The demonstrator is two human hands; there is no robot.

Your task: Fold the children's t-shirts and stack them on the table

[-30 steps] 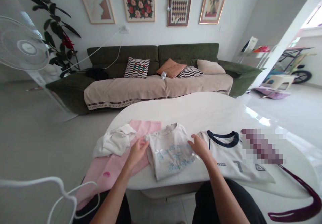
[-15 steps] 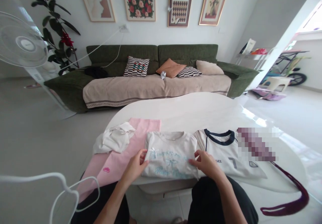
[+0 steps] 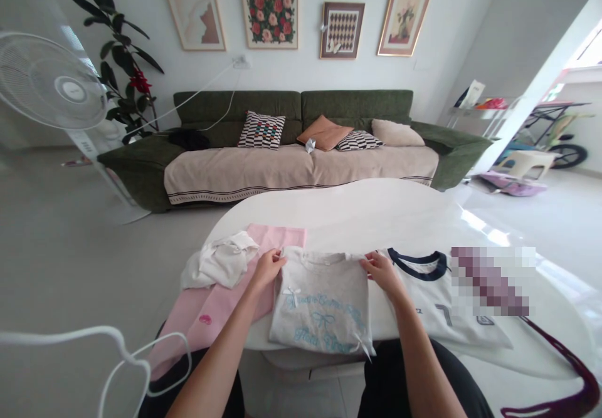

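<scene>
A folded white T-shirt (image 3: 324, 292) with light-blue lettering and small bows lies in front of me, its lower edge at the table's near rim. My left hand (image 3: 269, 266) pinches its upper left corner by the shoulder. At the upper right corner, my right hand (image 3: 382, 270) grips the same shirt, fingers closed on the cloth. Right of it lies a white jersey (image 3: 446, 302) with a navy collar and a number. Under my left forearm spreads a pink garment (image 3: 226, 302), with a crumpled white cloth (image 3: 221, 260) on top of it.
The clothes lie on a white rounded table (image 3: 357, 208). A lanyard with a blurred tag (image 3: 489, 280) rests at the right. A white cable (image 3: 113, 336) loops at lower left. Beyond stand a green sofa (image 3: 244, 108) and a white fan (image 3: 70, 89).
Both hands have moved from the shirt's sides up to its top corners. The shirt now reaches farther down at the near edge. The view has shifted slightly.
</scene>
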